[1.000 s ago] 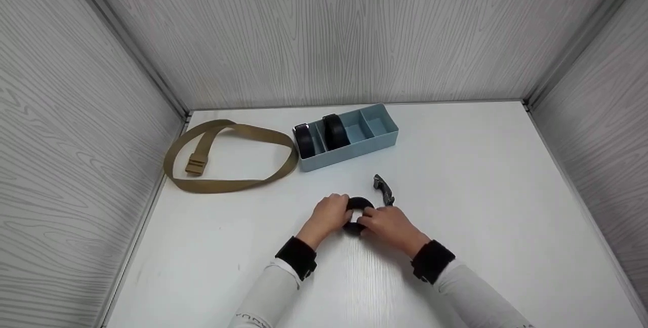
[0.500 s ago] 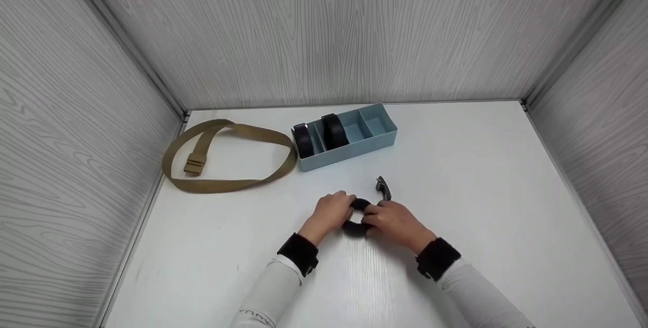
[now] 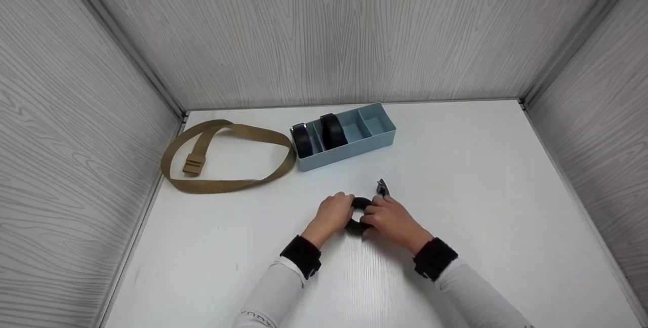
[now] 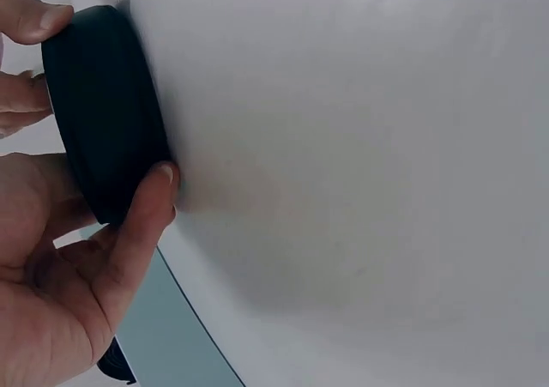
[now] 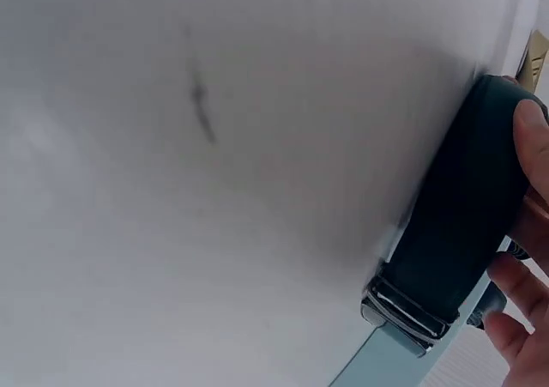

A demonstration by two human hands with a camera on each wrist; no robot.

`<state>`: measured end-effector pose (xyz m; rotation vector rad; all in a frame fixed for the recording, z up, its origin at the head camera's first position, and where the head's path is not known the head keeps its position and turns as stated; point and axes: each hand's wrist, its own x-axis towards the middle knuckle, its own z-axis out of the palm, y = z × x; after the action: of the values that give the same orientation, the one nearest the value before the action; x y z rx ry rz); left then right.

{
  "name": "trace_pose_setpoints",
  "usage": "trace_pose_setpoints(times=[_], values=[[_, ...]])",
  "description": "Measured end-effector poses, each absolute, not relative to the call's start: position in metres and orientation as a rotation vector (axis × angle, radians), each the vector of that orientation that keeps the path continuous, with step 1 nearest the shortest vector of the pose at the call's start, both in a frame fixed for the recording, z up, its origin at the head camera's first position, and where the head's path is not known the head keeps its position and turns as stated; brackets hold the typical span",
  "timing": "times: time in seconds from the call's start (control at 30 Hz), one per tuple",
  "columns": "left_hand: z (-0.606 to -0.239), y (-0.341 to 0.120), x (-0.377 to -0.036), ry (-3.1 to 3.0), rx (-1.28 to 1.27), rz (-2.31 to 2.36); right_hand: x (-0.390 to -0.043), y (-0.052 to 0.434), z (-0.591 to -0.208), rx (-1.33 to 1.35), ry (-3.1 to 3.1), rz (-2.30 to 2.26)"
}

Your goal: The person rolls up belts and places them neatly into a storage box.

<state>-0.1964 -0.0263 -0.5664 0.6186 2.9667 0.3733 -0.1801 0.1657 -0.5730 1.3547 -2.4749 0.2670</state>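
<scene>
Black, ring-coiled, leather-like belt [image 4: 107, 117] midway between side edges of white flat worktop [image 3: 481, 191]; left hand [image 3: 331, 215], right hand [image 3: 391, 220] both clamped on it. Likely rolling step; silver rectangular metal buckle [image 5: 403, 312] juts toward far edge; next move probably calls for snug winding.

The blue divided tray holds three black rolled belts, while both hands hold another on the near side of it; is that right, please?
Only the count is wrong: the head view shows the blue divided tray holding two black rolled belts, not three.
</scene>
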Motion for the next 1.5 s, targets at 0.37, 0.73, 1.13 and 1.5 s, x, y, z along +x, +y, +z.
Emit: trace_pose_setpoints(times=[0.37, 0.73, 1.13, 1.5], values=[[-0.563, -0.031, -0.206, 2.907, 0.777, 0.311, -0.183, 0.172, -0.57, 1.481, -2.519, 0.345], [-0.566, -0.026, -0.198, 2.932, 0.43, 0.579, -0.184, 0.167, -0.573, 1.372, -2.5, 0.34], [-0.565, -0.025, -0.199, 2.967, 0.494, 0.504, -0.182, 0.173, -0.57, 1.46, -2.482, 0.381], [-0.57, -0.022, -0.188, 2.998, 0.254, 0.628, -0.178, 0.168, -0.571, 1.356, -2.486, 0.267]])
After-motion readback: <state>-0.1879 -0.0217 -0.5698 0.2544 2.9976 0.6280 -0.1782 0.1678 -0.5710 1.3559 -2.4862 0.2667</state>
